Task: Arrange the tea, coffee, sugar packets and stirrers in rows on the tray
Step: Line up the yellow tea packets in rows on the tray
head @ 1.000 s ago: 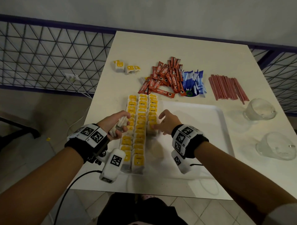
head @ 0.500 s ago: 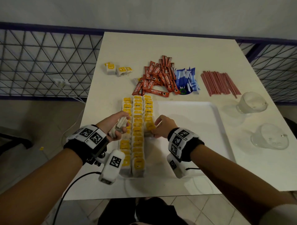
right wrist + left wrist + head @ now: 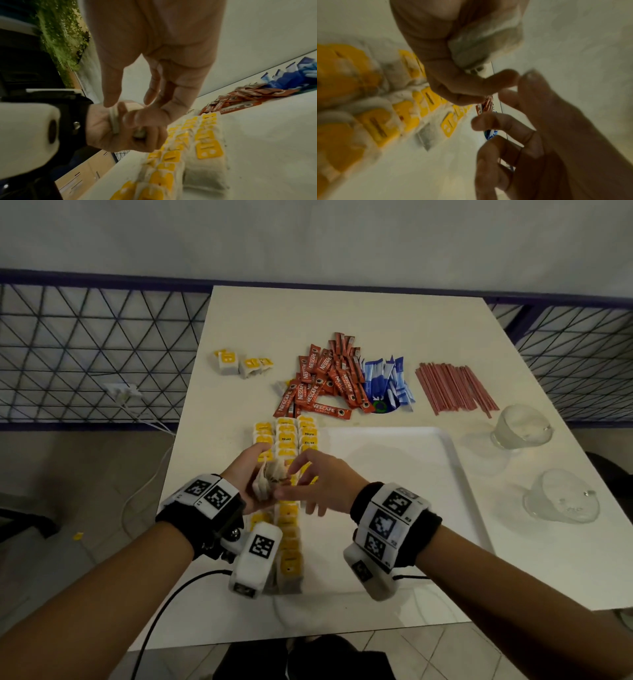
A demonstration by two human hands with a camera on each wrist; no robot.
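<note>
Currently, the left hand is held above the left side of the tray, its fingers curled round a small stack of tea bags. The right hand sits just beside it, thumb and forefinger closing on the edge of that stack; in the right wrist view the fingertips touch the top bag, though whether they have a firm pinch on it cannot be told. Three rows of yellow-tagged tea bags lie along the left edge of the tray, running from the far rim toward the near rim. A few loose tea bags lie on the table beyond the tray, to the left. Red coffee sachets are heaped behind the tray, with blue sugar packets touching their right side and red stirrers further right. Two glass cups stand on the table right of the tray.
</note>
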